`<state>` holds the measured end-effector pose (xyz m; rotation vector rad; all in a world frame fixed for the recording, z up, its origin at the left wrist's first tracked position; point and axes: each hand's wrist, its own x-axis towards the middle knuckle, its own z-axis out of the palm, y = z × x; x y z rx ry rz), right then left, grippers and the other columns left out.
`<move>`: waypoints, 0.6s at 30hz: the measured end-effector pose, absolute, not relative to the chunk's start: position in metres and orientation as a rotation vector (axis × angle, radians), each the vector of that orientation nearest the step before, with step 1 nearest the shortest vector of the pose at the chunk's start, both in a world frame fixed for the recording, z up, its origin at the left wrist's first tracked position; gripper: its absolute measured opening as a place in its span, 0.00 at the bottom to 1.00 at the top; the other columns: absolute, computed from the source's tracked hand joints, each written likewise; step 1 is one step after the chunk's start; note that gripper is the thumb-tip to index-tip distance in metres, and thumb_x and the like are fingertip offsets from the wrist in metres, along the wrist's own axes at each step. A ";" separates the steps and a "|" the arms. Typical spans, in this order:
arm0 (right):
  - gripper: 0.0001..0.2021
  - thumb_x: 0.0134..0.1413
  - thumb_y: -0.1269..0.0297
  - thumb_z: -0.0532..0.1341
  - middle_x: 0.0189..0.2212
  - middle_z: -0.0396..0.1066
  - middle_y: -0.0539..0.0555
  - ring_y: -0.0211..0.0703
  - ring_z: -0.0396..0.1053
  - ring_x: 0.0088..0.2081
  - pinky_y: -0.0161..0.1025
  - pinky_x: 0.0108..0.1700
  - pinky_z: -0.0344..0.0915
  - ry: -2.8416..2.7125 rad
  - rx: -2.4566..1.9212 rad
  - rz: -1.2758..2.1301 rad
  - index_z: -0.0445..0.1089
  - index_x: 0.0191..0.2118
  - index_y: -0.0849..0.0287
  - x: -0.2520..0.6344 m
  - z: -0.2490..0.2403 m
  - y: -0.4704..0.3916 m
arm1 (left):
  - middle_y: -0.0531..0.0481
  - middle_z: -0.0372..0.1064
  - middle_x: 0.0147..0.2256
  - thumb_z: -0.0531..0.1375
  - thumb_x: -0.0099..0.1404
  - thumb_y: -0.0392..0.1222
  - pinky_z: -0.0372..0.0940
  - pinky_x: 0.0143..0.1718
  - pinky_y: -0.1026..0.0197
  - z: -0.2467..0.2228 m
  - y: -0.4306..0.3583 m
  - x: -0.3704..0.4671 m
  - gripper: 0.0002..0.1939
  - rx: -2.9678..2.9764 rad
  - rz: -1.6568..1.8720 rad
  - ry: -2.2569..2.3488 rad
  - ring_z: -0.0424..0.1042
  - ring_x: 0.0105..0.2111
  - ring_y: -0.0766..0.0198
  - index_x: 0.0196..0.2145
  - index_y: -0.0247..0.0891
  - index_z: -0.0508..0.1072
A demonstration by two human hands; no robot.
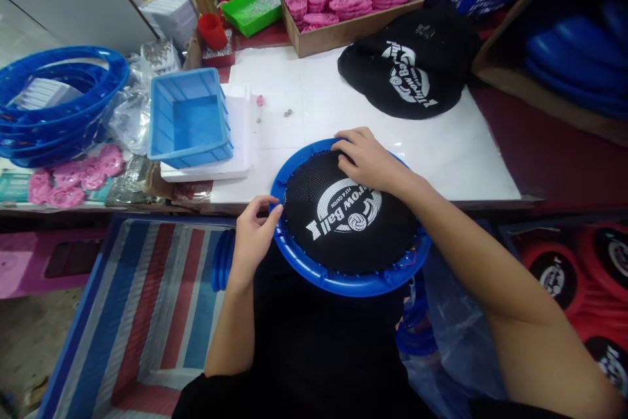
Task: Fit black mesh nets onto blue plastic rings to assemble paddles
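Observation:
A round throw-ball paddle (363, 285), with a blue plastic ring and black mesh printed in white, rests across the table's front edge and overhangs toward my body. At the ring's left edge, my left hand (256, 231) grips the rim between thumb and fingers. My right hand (366, 156) reaches over the mesh to the far rim, fingers bent onto the mesh edge there; what its fingertips pinch is too small to make out. Beyond it lies a pile of black printed mesh discs (392, 72). Small loops line the mesh edge along the ring.
A light-blue bin (191, 156) stands left, near stacked blue rings (63, 151). Behind are a green tray (252, 25) of small metal parts and a cardboard box (353, 36) of pink bundles. A striped-lined crate (110, 236) sits below left; red discs (554, 275) lie right.

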<state>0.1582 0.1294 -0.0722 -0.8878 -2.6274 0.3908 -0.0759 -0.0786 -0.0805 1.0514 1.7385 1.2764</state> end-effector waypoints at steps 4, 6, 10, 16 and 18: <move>0.19 0.70 0.65 0.51 0.59 0.71 0.64 0.67 0.62 0.61 0.69 0.67 0.64 -2.626 -0.890 0.394 0.77 0.55 0.55 0.158 -0.072 0.129 | 0.49 0.75 0.39 0.65 0.69 0.52 0.62 0.29 0.66 -0.080 -0.081 -0.071 0.14 1.027 1.218 1.790 0.65 0.27 0.69 0.43 0.38 0.79; 0.19 0.70 0.65 0.51 0.59 0.71 0.64 0.67 0.62 0.61 0.68 0.67 0.64 -2.637 -0.892 0.373 0.77 0.54 0.55 0.158 -0.071 0.129 | 0.49 0.74 0.39 0.65 0.69 0.52 0.61 0.28 0.66 -0.080 -0.082 -0.069 0.14 1.030 1.213 1.804 0.64 0.27 0.69 0.43 0.38 0.78; 0.19 0.70 0.65 0.51 0.59 0.71 0.65 0.66 0.63 0.61 0.67 0.67 0.65 -2.650 -0.891 0.364 0.77 0.54 0.58 0.158 -0.070 0.128 | 0.53 0.68 0.34 0.65 0.69 0.51 0.56 0.26 0.66 -0.078 -0.081 -0.066 0.13 1.010 1.184 1.810 0.59 0.24 0.70 0.39 0.38 0.75; 0.19 0.70 0.65 0.50 0.60 0.71 0.63 0.66 0.62 0.61 0.66 0.68 0.64 -2.649 -0.902 0.355 0.77 0.55 0.56 0.157 -0.072 0.129 | 0.52 0.68 0.34 0.62 0.70 0.49 0.56 0.30 0.63 -0.076 -0.079 -0.069 0.11 1.136 1.144 1.845 0.61 0.29 0.65 0.39 0.39 0.75; 0.19 0.70 0.65 0.50 0.60 0.71 0.63 0.65 0.62 0.61 0.66 0.68 0.64 -2.652 -0.905 0.351 0.77 0.55 0.56 0.157 -0.072 0.130 | 0.52 0.68 0.34 0.61 0.71 0.48 0.57 0.32 0.62 -0.075 -0.078 -0.070 0.10 1.175 1.112 1.868 0.62 0.31 0.64 0.38 0.39 0.75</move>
